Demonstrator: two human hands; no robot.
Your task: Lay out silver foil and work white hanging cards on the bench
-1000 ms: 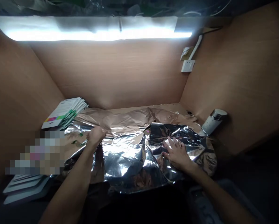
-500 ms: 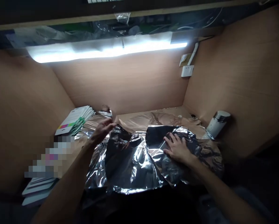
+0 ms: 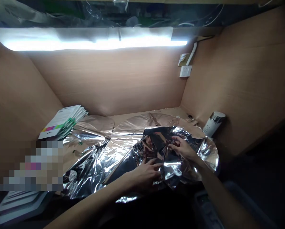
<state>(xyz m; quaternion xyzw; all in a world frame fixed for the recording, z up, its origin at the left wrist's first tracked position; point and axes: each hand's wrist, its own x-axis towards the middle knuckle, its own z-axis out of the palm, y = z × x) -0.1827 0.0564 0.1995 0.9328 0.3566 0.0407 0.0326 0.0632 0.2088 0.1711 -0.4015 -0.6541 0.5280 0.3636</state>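
Covering most of the surface [image 3: 171,112] with wrinkled, shiny foil [image 3: 118,149], silvery and copper-toned at left and centre, dark and bunched between the hands. Reaching in from the lower left with a long, low-angled left forearm, and from the lower right with a steeper right one. Resting the left hand [image 3: 147,171] on the near part of the foil, partly open, fingers loosely spread, gripping nothing visible. Curling the right hand [image 3: 183,149] just beyond it, thumb and forefinger close together at a gathered crease; impossible to tell whether pinched shut on it. Compared with half a second ago, brought the left hand down from a raised foil edge at the back left to beside the right hand. Also bared the lighter foil at centre, and drew in the right hand's fingers from a flat spread.
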